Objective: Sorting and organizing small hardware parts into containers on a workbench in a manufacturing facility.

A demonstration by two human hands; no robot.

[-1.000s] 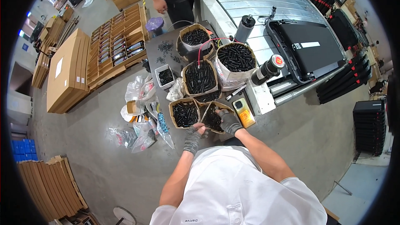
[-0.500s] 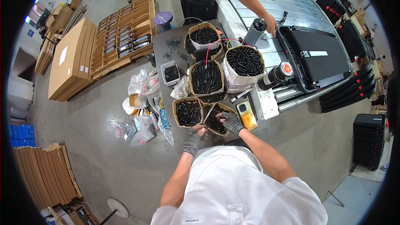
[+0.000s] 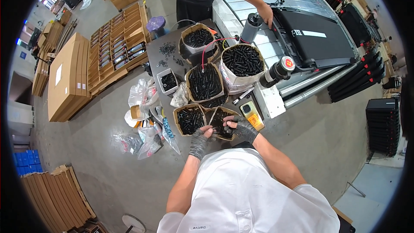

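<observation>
Both of my hands, in grey fingerless gloves, are at the near edge of the bench. My left hand [image 3: 202, 141] is pinched at the near side of two open cardboard boxes. My right hand [image 3: 243, 128] is also closed, thumb against fingers, over the near-right box [image 3: 220, 113] of small dark parts. Their fingertips come close together; anything between them is too small to make out. Beside it, the near-left box [image 3: 189, 120] holds black screws. Further back stand a larger box of black screws [image 3: 204, 82] and a white-sided one [image 3: 243, 60].
A yellow phone [image 3: 252, 114] lies right of the boxes. A small white tray [image 3: 168, 81] and loose washers [image 3: 167, 49] are at left. Grey and black power screwdrivers [image 3: 278, 71] stand at right. Across the bench, a co-worker's hand [image 3: 266, 15] touches a black case [image 3: 317, 34] on rollers.
My right hand has come up out of the near-right box, toward my left hand. The view has shifted slightly. The co-worker's hand remains by the black case, which lies a little differently.
</observation>
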